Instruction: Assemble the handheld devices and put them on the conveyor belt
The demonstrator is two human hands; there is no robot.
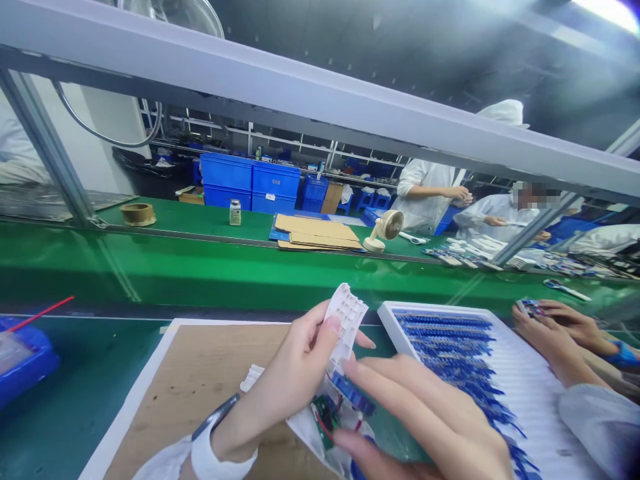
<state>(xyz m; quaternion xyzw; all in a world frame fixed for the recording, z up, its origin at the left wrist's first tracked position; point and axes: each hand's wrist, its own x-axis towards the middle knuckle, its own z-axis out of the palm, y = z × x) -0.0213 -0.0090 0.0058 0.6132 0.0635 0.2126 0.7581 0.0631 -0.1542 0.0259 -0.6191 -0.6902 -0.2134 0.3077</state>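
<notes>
My left hand grips a white perforated plastic housing upright between thumb and fingers. My right hand lies just below it, with its fingertips at a blue component. A green circuit board with thin red wires rests on a white plastic sheet between my hands. Both hands are above a tan board with a white frame. To the right stands a white tray holding rows of blue parts. A co-worker's hands hold a small part at the tray's far corner.
A green conveyor belt runs across the view. Beyond it are cardboard sheets, a small white fan, a glass jar and stacked blue crates. A blue bin sits at the left. Other workers in white stand at the far right.
</notes>
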